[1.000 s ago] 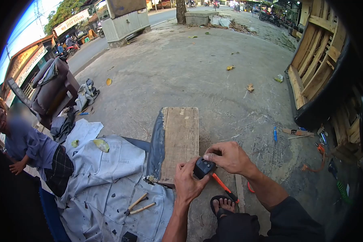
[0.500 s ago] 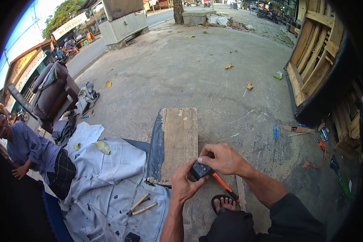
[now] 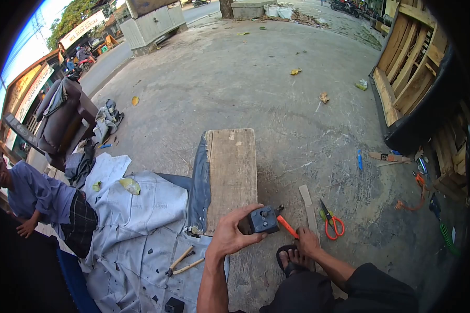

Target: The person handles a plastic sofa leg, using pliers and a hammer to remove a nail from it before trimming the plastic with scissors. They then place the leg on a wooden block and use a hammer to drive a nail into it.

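My left hand grips a dark boxy tool with an orange lever, held just above the near end of a wooden plank. My right hand is low by my sandalled foot, fingers near the ground beside a thin wooden strip; whether it holds anything is unclear. Orange-handled scissors lie on the concrete just right of that strip.
Grey upholstery sheeting with pliers on it spreads at left. A person in a blue shirt stands at far left. A worn armchair sits behind. A wooden sofa frame stands at right, with small tools scattered below.
My right hand has let go of the dark tool and dropped toward the ground by my foot. The left hand now holds the tool alone. Scissors and strip have come into sight.
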{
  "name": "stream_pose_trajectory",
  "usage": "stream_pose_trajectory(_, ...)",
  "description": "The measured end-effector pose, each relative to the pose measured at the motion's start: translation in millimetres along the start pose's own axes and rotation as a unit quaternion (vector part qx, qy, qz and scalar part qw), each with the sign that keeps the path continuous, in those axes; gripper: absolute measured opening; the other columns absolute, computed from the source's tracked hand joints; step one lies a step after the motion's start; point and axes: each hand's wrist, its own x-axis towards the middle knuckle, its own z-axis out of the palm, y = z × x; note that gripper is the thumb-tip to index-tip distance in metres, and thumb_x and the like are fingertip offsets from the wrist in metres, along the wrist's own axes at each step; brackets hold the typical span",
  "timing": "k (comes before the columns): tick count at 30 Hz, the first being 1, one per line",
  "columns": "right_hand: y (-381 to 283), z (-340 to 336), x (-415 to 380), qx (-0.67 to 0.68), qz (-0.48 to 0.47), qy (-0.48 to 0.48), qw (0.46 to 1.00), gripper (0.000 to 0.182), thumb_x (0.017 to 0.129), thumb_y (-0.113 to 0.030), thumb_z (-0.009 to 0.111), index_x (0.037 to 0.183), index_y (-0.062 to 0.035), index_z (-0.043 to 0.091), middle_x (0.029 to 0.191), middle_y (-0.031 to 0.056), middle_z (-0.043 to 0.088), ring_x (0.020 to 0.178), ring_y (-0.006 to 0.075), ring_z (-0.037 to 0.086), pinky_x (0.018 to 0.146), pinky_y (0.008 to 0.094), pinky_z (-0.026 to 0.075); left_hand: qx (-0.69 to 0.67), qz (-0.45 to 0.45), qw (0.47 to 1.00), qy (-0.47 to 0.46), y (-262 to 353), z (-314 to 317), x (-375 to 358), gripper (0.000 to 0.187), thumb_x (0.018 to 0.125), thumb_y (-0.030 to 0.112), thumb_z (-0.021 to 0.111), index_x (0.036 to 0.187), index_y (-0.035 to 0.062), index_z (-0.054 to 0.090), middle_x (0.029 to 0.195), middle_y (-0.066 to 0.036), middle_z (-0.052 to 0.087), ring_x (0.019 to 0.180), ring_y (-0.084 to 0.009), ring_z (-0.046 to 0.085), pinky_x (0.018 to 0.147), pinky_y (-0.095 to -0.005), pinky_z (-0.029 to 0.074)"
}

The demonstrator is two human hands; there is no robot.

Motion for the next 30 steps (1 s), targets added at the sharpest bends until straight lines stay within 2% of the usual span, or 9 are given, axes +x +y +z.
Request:
stream_pose_trajectory(7, -53.2, -142.9, -10.3, 0.15, 0.055, 0.027, 0.987, 0.032, 0.091, -0.029, 0.064, 0.105, 0.0005, 0.061, 0.084, 0.023, 0.066, 0.081, 0.0406, 0.068, 0.074, 0.0473, 0.053, 0.002, 0.022, 1.0, -0.009, -3.8, -2.2, 1.0, 0.07, 0.064, 0.024, 0.088, 0.129, 0.0083, 0.068, 0.123, -0.013, 0.071, 0.115, -0.0276, 0.067, 0.101, -0.038, 0.05)
stream_pose_trajectory(10, -80.0, -242.0, -39.3, 0.209, 0.011, 0.034, 0.977, 0.029, 0.092, -0.024, 0.064, 0.106, 0.0004, 0.061, 0.081, 0.0191, 0.065, 0.069, 0.0367, 0.068, 0.064, 0.0427, 0.053, 0.006, 0.015, 1.0, -0.016, -0.5, -2.9, 1.8, 0.069, 0.064, 0.024, 0.088, 0.128, 0.0082, 0.068, 0.124, -0.013, 0.071, 0.116, -0.0277, 0.067, 0.102, -0.0385, 0.05)
stream_pose_trajectory(12, -95.5, -279.5, -61.7, 0.248, -0.155, 0.162, 0.942, 0.025, 0.09, -0.018, 0.067, 0.107, -0.0005, 0.061, 0.077, 0.0156, 0.063, 0.058, 0.0337, 0.065, 0.054, 0.0407, 0.052, 0.004, 0.007, 1.0, -0.023, 0.5, -2.5, 1.2, 0.068, 0.064, 0.024, 0.088, 0.128, 0.0081, 0.069, 0.124, -0.013, 0.071, 0.116, -0.0276, 0.067, 0.103, -0.0387, 0.05)
stream_pose_trajectory(13, -91.9, -276.9, -62.3, 0.248, -0.154, 0.166, 0.942, 0.025, 0.09, -0.018, 0.067, 0.107, -0.0005, 0.061, 0.077, 0.0156, 0.063, 0.058, 0.0337, 0.065, 0.054, 0.0407, 0.052, -0.001, 0.005, 1.0, -0.026, 1.1, -3.4, 1.7, 0.068, 0.064, 0.023, 0.088, 0.128, 0.0084, 0.069, 0.124, -0.013, 0.071, 0.116, -0.0276, 0.067, 0.103, -0.0385, 0.05)
stream_pose_trajectory(15, -79.5, -272.4, -64.9, 0.07, -0.364, 0.156, 0.916, 0.023, 0.088, -0.011, 0.069, 0.107, -0.0004, 0.062, 0.073, 0.0139, 0.062, 0.054, 0.0324, 0.064, 0.049, 0.041, 0.051, -0.01, 0.004, 1.0, -0.026, 2.1, -3.0, 1.0, 0.068, 0.064, 0.022, 0.088, 0.127, 0.0086, 0.069, 0.124, -0.013, 0.071, 0.117, -0.0276, 0.067, 0.103, -0.0383, 0.05)
stream_pose_trajectory(17, -112.8, -304.0, -66.2, -0.03, -0.342, 0.123, 0.931, 0.024, 0.088, -0.011, 0.07, 0.106, 0.0015, 0.061, 0.071, 0.0126, 0.061, 0.053, 0.0314, 0.063, 0.047, 0.0403, 0.051, 0.025, 0.037, 0.999, -0.028, 2.3, -1.3, 2.5, 0.068, 0.063, 0.019, 0.088, 0.127, 0.0082, 0.069, 0.125, -0.012, 0.071, 0.116, -0.0264, 0.067, 0.103, -0.0378, 0.05)
stream_pose_trajectory(23, -116.7, -307.6, -73.8, 0.118, -0.323, 0.171, 0.923, 0.022, 0.094, -0.015, 0.068, 0.106, 0.0011, 0.06, 0.067, 0.0123, 0.06, 0.052, 0.03, 0.063, 0.046, 0.0391, 0.049, -0.027, -0.018, 0.999, -0.024, 3.1, -2.9, -1.9, 0.068, 0.063, 0.014, 0.088, 0.128, 0.0075, 0.069, 0.123, -0.012, 0.072, 0.115, -0.0227, 0.068, 0.102, -0.0357, 0.051)
stream_pose_trajectory(26, -112.0, -292.4, -61.7, 0.01, -0.286, 0.058, 0.957, 0.023, 0.096, -0.016, 0.067, 0.107, 0.0025, 0.057, 0.066, 0.0128, 0.059, 0.051, 0.0295, 0.062, 0.047, 0.0393, 0.049, -0.017, 0.027, 0.999, -0.022, -2.0, 0.1, -2.0, 0.067, 0.064, 0.013, 0.087, 0.128, 0.0081, 0.069, 0.121, -0.012, 0.073, 0.115, -0.0224, 0.068, 0.101, -0.0347, 0.05)
stream_pose_trajectory(30, -108.1, -281.9, -69.4, 0.107, -0.287, 0.115, 0.945, 0.024, 0.096, -0.016, 0.067, 0.107, 0.0015, 0.056, 0.065, 0.0135, 0.059, 0.052, 0.0318, 0.062, 0.048, 0.0408, 0.049, -0.059, -0.012, 0.998, -0.025, -2.4, -1.2, -5.4, 0.067, 0.065, 0.012, 0.087, 0.128, 0.0076, 0.068, 0.122, -0.012, 0.072, 0.115, -0.0219, 0.068, 0.102, -0.0345, 0.05)
